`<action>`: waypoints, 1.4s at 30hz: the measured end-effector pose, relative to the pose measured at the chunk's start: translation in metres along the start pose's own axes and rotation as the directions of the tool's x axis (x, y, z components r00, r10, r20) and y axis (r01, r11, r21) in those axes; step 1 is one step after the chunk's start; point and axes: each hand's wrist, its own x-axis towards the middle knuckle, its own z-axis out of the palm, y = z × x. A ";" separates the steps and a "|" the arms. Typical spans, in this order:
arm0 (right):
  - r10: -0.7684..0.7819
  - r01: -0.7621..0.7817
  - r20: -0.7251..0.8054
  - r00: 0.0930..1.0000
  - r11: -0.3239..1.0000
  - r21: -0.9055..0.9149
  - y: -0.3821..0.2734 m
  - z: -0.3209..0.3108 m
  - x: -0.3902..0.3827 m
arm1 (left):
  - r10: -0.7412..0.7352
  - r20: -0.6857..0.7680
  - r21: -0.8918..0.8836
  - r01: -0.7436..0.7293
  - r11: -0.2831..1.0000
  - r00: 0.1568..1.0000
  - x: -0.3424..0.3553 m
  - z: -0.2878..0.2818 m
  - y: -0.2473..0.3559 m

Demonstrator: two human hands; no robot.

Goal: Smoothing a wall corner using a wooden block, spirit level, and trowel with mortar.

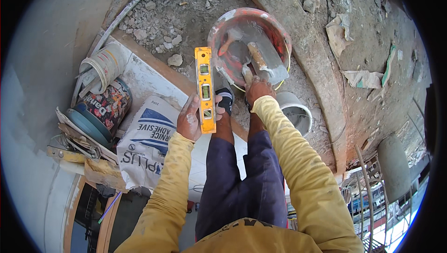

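A yellow spirit level [205,101] with several green vials stands on end in my left hand [190,120], whose fingers are closed around its lower half. My right hand [260,91] reaches to the near rim of a red, mortar-smeared basin [214,36]. Its fingers are closed on a short, mortar-smeared handle [247,73]; the tool's other end is hard to make out. Just beyond lies a flat grey plastering trowel [270,36] with a wooden grip. A red-handled tool [226,45] leans inside the basin at the left.
A white bucket [300,113] stands right of my right hand. On the left are a white adhesive bag [146,134], a dark printed bucket [109,108] and a dirty white pail [109,62]. Rubble [160,24] lies beyond; a curved concrete edge [302,50] runs along the right.
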 end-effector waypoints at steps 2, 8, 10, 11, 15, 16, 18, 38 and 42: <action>-0.015 0.015 -0.013 1.000 1.000 -0.026 0.005 0.016 0.014 | 0.019 0.010 0.000 -0.019 1.000 1.000 0.001 0.006 -0.001; 0.023 -0.036 0.089 0.996 0.989 0.146 -0.004 0.012 0.062 | 0.075 0.029 0.138 -0.078 0.987 0.997 0.004 0.011 -0.005; -0.580 0.630 0.268 0.769 0.757 -0.170 0.000 -0.006 0.057 | 0.112 -0.027 0.200 -0.105 0.974 0.993 0.004 0.011 -0.006; -0.589 0.598 0.115 0.800 0.799 -0.063 0.013 0.002 0.039 | 0.115 -0.025 0.197 -0.108 0.974 0.993 0.005 0.011 -0.008; -0.148 0.072 0.073 0.986 0.781 0.620 0.019 -0.004 -0.076 | 0.192 -0.116 0.269 -0.155 0.950 0.974 0.005 0.006 -0.009; -0.170 0.155 -0.039 0.985 0.754 0.638 0.023 -0.021 -0.108 | 0.199 -0.142 0.275 -0.154 0.949 0.970 0.007 0.012 -0.011; -0.231 0.325 -0.229 0.946 0.713 0.622 0.037 -0.026 -0.149 | 0.189 -0.126 0.263 -0.151 0.953 0.974 0.016 0.016 -0.019; -0.245 0.321 -0.210 0.947 0.658 0.681 0.038 -0.043 -0.214 | 0.377 -0.102 0.602 -0.244 0.760 0.921 0.018 0.052 -0.036; -0.293 0.357 -0.213 0.932 0.635 0.685 0.027 -0.051 -0.222 | 0.396 -0.156 0.381 -0.315 0.869 0.905 0.022 0.024 -0.057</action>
